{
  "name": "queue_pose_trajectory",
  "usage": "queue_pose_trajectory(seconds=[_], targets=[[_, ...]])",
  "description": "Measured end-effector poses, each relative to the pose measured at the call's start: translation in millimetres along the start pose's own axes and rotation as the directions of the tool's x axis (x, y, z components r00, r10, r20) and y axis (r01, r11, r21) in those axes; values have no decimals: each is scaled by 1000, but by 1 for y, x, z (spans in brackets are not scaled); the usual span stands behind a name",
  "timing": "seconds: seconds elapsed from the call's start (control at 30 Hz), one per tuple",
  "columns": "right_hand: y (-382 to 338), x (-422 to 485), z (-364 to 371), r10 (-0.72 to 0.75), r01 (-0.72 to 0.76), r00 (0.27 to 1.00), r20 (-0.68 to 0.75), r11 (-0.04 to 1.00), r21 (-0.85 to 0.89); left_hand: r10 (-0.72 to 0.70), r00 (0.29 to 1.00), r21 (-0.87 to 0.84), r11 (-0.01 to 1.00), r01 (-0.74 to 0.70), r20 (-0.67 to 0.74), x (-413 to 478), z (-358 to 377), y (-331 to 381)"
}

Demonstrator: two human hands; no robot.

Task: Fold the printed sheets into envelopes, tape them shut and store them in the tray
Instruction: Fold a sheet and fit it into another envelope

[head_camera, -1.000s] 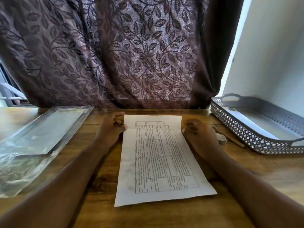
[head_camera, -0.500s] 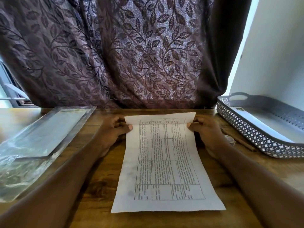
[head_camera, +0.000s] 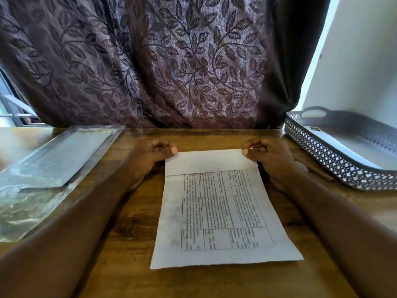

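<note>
A printed sheet (head_camera: pixel 221 214) with a table of text lies lengthwise on the wooden table (head_camera: pixel 120 265) in front of me. Its far edge is turned over toward me, so a blank white strip covers the top of the print. My left hand (head_camera: pixel 150 153) pinches the far left corner of that flap and my right hand (head_camera: pixel 266 153) pinches the far right corner. A grey perforated tray (head_camera: pixel 335 166) with handles stands at the right, with something flat and white inside it.
A clear plastic sleeve (head_camera: pixel 49 168) holding flat sheets lies at the left of the table. A brown stick-like object (head_camera: pixel 315 171) rests between my right hand and the tray. A patterned curtain (head_camera: pixel 171 61) hangs right behind the table's far edge.
Both hands took the sheet's far corners, lifted them and brought the far edge over toward me, so a folded flap now shows its blank back.
</note>
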State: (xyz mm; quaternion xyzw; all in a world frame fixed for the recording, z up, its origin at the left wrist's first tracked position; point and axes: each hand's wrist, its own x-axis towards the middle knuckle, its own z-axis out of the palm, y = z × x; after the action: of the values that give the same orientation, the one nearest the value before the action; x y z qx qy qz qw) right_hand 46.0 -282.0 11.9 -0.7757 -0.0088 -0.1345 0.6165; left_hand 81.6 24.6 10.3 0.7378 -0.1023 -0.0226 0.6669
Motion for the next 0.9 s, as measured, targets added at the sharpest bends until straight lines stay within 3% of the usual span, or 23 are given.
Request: queue_pose_trajectory(seconds=[0.1,0.3,0.4,0.47,0.7,0.8,0.9], targets=[[-1,-2,3,-26,24,999,-36,999,-49,79,997,251,965,-78,7,1,2,-3],[-5,-8,8,-87,70,994,-68,972,-223,163,985,434,884,-171,57,-2,8,-2],[-7,-12,14,-247,189,968,-38,823,-535,232,970,481,844,-237,70,-5,12,0],[-11,-16,23,-351,289,936,34,705,-647,272,959,510,815,-276,86,-7,14,1],[-20,-29,56,-516,588,781,352,414,-695,401,893,543,712,-445,205,-20,38,12],[-24,-31,56,-514,605,776,365,446,-660,401,890,527,719,-452,217,-23,39,12],[-27,-30,48,-426,552,828,366,500,-667,389,904,567,711,-417,177,-20,33,11]])
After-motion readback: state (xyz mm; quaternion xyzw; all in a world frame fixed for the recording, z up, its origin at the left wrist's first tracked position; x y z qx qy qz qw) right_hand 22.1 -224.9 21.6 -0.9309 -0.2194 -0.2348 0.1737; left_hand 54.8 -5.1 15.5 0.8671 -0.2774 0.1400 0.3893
